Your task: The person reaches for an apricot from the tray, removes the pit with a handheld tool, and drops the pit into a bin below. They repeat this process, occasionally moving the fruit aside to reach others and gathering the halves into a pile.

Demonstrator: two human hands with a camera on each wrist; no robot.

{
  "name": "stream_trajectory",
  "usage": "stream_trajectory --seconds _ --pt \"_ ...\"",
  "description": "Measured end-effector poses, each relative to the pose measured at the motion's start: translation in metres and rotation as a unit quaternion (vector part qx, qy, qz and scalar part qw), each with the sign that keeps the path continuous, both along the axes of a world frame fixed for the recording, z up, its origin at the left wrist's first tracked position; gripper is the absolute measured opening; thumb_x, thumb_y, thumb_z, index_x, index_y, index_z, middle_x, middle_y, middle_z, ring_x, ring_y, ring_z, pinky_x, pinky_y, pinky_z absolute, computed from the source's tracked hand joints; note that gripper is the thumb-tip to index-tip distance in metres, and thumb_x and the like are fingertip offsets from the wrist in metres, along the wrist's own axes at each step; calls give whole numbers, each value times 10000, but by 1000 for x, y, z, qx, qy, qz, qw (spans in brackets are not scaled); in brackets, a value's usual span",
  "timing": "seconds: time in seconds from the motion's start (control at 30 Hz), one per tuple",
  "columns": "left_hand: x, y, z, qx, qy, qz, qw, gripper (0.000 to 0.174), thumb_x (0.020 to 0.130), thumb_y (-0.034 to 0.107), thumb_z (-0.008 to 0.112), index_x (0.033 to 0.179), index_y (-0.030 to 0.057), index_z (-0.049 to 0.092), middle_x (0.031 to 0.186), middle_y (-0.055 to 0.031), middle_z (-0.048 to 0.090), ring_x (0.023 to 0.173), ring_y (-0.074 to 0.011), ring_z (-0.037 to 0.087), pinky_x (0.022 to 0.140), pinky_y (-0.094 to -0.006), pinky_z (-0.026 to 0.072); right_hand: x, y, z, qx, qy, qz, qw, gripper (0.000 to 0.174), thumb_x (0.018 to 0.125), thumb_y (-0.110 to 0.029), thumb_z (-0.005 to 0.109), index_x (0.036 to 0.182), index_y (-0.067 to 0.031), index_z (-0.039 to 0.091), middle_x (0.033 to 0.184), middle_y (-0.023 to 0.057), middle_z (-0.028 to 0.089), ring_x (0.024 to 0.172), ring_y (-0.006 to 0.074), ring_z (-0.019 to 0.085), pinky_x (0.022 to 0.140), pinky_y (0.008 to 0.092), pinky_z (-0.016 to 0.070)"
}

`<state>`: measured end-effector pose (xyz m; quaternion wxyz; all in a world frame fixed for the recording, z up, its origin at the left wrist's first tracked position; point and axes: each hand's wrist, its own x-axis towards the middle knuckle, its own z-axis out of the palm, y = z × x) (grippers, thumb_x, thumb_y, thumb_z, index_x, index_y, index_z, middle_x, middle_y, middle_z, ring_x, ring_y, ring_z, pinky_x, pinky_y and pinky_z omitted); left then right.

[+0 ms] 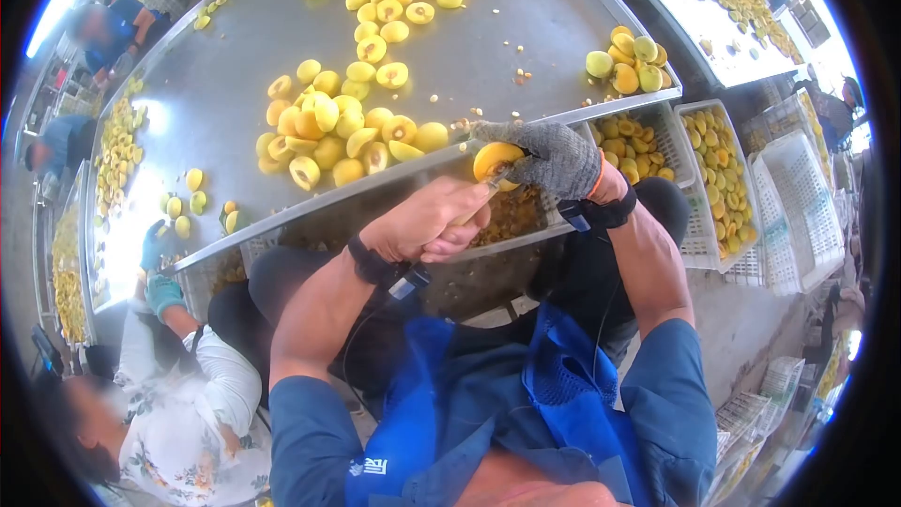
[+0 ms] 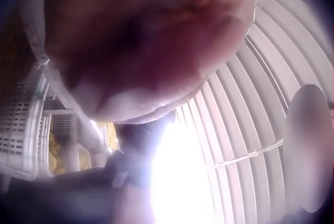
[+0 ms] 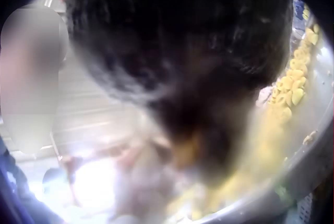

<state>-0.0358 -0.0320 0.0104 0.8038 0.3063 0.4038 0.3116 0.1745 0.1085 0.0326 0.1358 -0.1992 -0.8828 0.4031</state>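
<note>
In the head view, my bare left hand (image 1: 432, 218) grips a slim tool (image 1: 491, 185), most of it hidden in the fist. Its thin end meets the cut face of an orange-yellow stone fruit half (image 1: 495, 161), apricot- or peach-like. My right hand (image 1: 554, 155), in a grey knit glove, holds that fruit with thumb and fingers. Both hands are just past the near edge of a metal table (image 1: 526, 38). A heap of cut fruit (image 1: 328, 131) lies ahead of the left hand. The left wrist view shows my left hand (image 2: 151, 46) blurred; the glove (image 3: 177, 36) fills the right wrist view.
Greenish and orange fruit (image 1: 633, 64) sits at the table's right corner. Small pale pits (image 1: 519, 72) are scattered on the metal. Fruit crates (image 1: 718, 178) and stacked white crates (image 1: 798, 207) stand right. Another person in teal gloves (image 1: 164, 293) works at left.
</note>
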Motion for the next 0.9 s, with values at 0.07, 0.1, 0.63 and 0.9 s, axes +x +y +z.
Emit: stream_trajectory --seconds 0.07,0.1,0.63,0.9 --pt "-1 -1 -1 -18 -73 25 997 471 1108 447 426 923 33 552 570 29 387 384 -38 343 330 -214 308 -3 -2 -4 -55 52 -15 997 566 911 -139 765 1439 -62 574 1281 159 699 1153 267 676 998 384 507" --pt "-2 -3 -2 -27 -109 39 993 465 1109 448 421 936 36 551 571 30 384 381 -39 340 328 -214 304 -4 -6 -9 -56 79 -34 995 567 921 -143 757 1448 -57 563 1283 148 700 1160 256 672 1012 379 501" --pt "-9 -5 9 74 26 27 997 518 1087 489 463 876 29 571 564 23 402 401 -48 348 347 -230 283 -10 -29 9 59 110 -76 989 498 899 -138 757 1368 -40 624 1215 196 712 1098 358 696 945 404 540" --pt "14 -5 -1 231 183 133 946 438 1107 380 479 965 -16 602 594 10 452 470 -59 420 450 -233 375 -8 -8 3 110 99 -19 989 488 914 -149 739 1375 -41 619 1198 197 714 1063 353 704 926 410 541"
